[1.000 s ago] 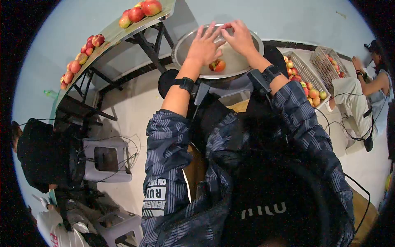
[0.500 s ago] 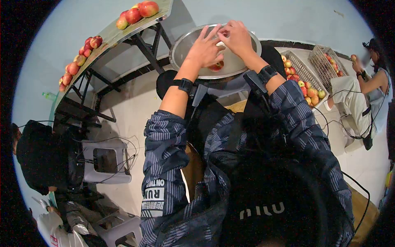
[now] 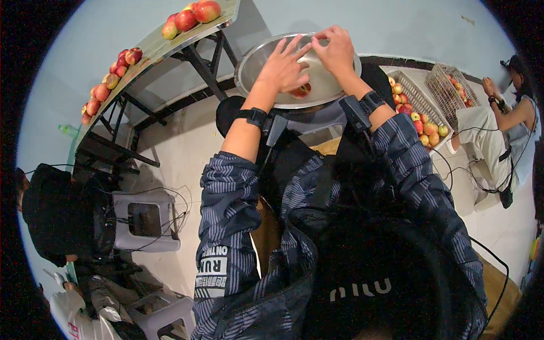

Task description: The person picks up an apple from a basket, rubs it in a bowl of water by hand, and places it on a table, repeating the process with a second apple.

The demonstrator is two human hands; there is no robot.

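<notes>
A wide metal basin (image 3: 242,85) stands in front of my knees. My left hand (image 3: 285,68) is over its left half, palm down with the fingers spread. Just below that hand, a red apple (image 3: 302,90) shows inside the basin, partly covered by the hand. My right hand (image 3: 335,52) is above the basin's right side, thumb and fingertip pinched together. Whatever may be in that pinch is too small to make out. The hands are apart, the right one slightly higher in view.
To the left, a long table (image 3: 164,50) carries several red and yellow apples. A crate (image 3: 441,143) of apples stands at my right, with another crate (image 3: 433,79) behind it. A seated person (image 3: 501,119) is at far right. Grey stools (image 3: 122,226) and cables are at left.
My right hand has moved right and slightly up, away from my left hand, with its fingertips still pinched. My left hand has barely shifted.
</notes>
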